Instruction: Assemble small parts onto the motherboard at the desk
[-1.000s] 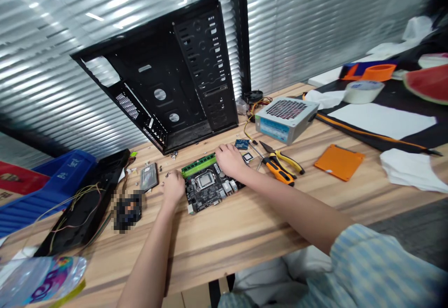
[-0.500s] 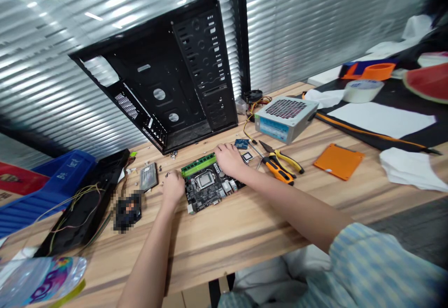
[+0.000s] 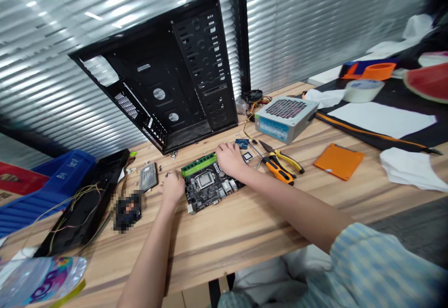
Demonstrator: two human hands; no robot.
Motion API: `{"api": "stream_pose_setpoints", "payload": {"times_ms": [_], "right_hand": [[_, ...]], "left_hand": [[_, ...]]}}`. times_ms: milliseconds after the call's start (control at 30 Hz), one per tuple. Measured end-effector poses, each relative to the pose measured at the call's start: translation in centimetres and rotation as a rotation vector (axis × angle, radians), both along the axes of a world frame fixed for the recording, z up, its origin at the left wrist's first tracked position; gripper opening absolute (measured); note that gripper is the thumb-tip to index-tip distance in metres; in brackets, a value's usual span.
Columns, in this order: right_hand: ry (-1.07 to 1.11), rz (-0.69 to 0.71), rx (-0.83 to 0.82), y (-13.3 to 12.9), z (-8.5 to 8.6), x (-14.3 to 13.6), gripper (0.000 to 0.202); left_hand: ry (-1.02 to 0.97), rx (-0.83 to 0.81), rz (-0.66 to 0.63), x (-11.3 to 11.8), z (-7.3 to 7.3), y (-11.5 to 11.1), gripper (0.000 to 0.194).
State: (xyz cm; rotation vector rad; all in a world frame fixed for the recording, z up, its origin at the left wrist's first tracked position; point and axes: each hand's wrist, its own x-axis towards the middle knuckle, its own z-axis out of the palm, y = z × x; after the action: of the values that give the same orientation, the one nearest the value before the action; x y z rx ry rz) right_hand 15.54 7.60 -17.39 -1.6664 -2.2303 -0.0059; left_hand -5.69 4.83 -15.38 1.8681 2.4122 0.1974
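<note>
A motherboard (image 3: 213, 184) lies flat on the wooden table, its bare processor (image 3: 205, 179) showing in the socket. Along its far edge, a green RAM stick (image 3: 199, 164) stands in or beside the bright green slots. My left hand (image 3: 174, 186) is closed at the board's left edge, by the near end of those slots; its fingertips are mostly hidden. My right hand (image 3: 229, 158) curls over the right end of the slots and grips the board there. A small blue circuit board (image 3: 241, 143) and a square processor-like frame (image 3: 247, 156) lie just beyond my right hand.
Behind the board stands an open black computer case (image 3: 157, 79). To the right are a power supply (image 3: 287, 114), a screwdriver (image 3: 278, 170), pliers (image 3: 289, 159) and an orange plate (image 3: 339, 161). A hard drive (image 3: 149, 176), loose screws and a blue bin (image 3: 52, 186) sit left.
</note>
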Motion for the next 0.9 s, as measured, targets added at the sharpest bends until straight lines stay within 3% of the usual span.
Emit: {"api": "stream_pose_setpoints", "payload": {"times_ms": [667,900], "right_hand": [[0.052,-0.021,0.011,0.21,-0.23,-0.01,0.038],[0.100,-0.113,0.022,0.24,-0.27,-0.14,0.035]], "left_hand": [[-0.015,0.016,-0.011,-0.14,-0.17,0.02,0.031],[-0.030,0.010,-0.001,-0.08,-0.11,0.07,0.031]]}}
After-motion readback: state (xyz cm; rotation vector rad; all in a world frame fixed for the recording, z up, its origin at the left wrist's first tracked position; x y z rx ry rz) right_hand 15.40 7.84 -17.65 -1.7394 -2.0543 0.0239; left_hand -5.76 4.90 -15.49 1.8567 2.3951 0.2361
